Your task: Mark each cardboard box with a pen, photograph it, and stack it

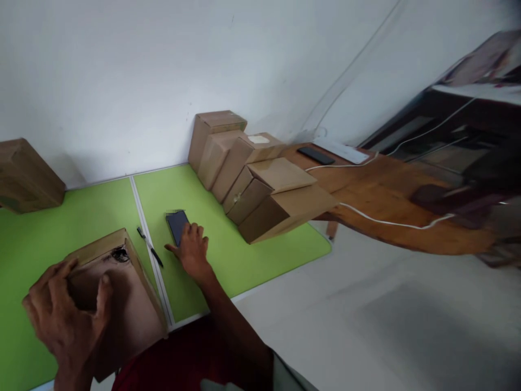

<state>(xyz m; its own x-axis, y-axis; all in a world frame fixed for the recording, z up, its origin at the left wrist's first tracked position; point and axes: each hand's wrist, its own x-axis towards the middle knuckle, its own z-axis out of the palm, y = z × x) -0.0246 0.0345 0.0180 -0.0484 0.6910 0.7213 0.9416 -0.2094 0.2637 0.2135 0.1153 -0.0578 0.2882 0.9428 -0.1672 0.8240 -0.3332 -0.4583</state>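
My left hand (pixel 67 307) lies over the near-left part of a cardboard box (pixel 132 296), its fingers bent over the edge and its thumb raised above the top face. That box has a black scribbled mark near its far corner and sits at the table's front edge. Farther right, my right hand (pixel 193 248) grips the lower end of a dark smartphone (pixel 176 224) lying on the green tabletop, thumb on one side and fingers on the other. Between the box and the phone is a black pen (pixel 150 248), beside the white seam of the tables.
Several cardboard boxes (pixel 256 163) stand in a row at the right of the green table (pixel 228 266). Another box (pixel 30 176) is at the far left by the wall. A wooden table (pixel 386 184) at the right carries a dark phone-like object (pixel 316 155) and a white cable (pixel 391 221).
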